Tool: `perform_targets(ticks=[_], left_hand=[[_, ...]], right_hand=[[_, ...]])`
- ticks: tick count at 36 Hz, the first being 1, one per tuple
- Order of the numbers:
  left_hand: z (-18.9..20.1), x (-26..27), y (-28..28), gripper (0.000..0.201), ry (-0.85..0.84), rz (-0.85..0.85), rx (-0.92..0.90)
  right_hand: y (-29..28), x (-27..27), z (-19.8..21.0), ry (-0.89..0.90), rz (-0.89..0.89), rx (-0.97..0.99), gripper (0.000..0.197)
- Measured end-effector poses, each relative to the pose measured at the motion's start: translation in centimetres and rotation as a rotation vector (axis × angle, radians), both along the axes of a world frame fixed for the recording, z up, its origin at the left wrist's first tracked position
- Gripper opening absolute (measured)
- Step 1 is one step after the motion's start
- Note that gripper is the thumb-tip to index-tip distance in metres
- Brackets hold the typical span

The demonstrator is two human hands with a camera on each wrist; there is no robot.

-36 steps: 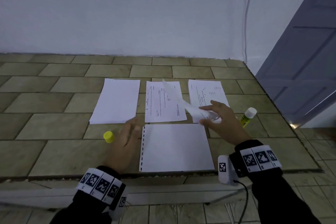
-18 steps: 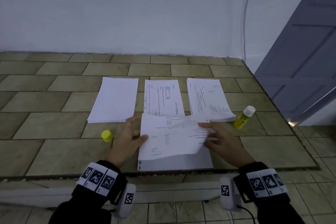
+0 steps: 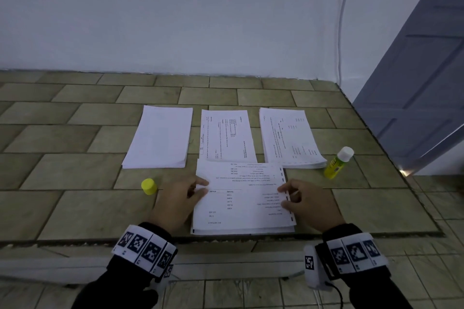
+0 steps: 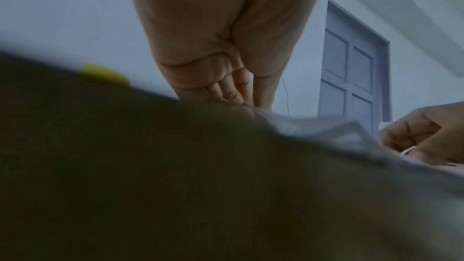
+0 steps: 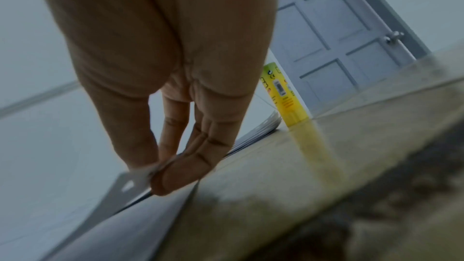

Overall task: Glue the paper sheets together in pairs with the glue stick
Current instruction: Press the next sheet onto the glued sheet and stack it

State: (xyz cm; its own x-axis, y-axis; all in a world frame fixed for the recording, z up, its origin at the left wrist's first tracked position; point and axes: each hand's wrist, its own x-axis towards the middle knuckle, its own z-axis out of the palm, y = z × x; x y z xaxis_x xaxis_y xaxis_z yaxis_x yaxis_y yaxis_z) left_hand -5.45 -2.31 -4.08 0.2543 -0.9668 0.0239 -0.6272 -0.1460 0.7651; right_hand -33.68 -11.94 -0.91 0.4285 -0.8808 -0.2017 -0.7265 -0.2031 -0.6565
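Observation:
A printed sheet (image 3: pixel 241 198) lies over a second sheet (image 3: pixel 241 231) near the table's front edge, their edges nearly matched. My left hand (image 3: pixel 204 187) pinches the printed sheet's left edge, thumb on top. My right hand (image 3: pixel 283 195) pinches its punched right edge (image 5: pixel 120 186) between thumb and fingers (image 5: pixel 173 178). The glue stick (image 3: pixel 337 163) stands uncapped to the right, beside the right paper stack (image 3: pixel 288 138). Its yellow cap (image 3: pixel 148 186) sits left of my left hand. A blank stack (image 3: pixel 158 137) and a printed sheet (image 3: pixel 227 135) lie behind.
The tiled table (image 3: pixel 75 183) ends just in front of the sheets and on the right past the glue stick. A white wall runs along the back. A grey door (image 3: pixel 414 108) stands at the right.
My right hand brought the printed sheet from the right stack down onto the blank sheet. My left hand took its left edge, and the sheet now lies flat and squared.

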Motion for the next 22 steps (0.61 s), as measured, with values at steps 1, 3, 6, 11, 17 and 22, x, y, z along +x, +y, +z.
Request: perform_targets(ticks=[1,3,6,11,17,22], left_hand=[[-0.1,0.0,0.0,0.015,-0.019,-0.008,0.017],[-0.3,0.0,0.1,0.021,-0.064,-0.027,0.048],[-0.4,0.1,0.1,0.028,-0.088,-0.041,0.065],[-0.4,0.3,0.2,0.029,-0.032,-0.045,0.07],[-0.3,0.4,0.4,0.028,0.006,-0.048,0.075],[-0.1,0.3,0.6,0.028,0.006,-0.036,0.076]], right_hand=[[0.1,0.1,0.0,0.017,0.005,-0.004,0.024],[0.1,0.3,-0.1,0.047,0.015,-0.012,0.025],[0.0,0.5,-0.5,0.063,0.023,-0.004,0.028],[-0.3,0.3,-0.8,0.068,0.037,0.021,0.03],[-0.5,-0.1,-1.1,0.068,0.045,0.048,0.031],[-0.6,-0.3,-1.0,0.045,0.048,0.069,0.032]])
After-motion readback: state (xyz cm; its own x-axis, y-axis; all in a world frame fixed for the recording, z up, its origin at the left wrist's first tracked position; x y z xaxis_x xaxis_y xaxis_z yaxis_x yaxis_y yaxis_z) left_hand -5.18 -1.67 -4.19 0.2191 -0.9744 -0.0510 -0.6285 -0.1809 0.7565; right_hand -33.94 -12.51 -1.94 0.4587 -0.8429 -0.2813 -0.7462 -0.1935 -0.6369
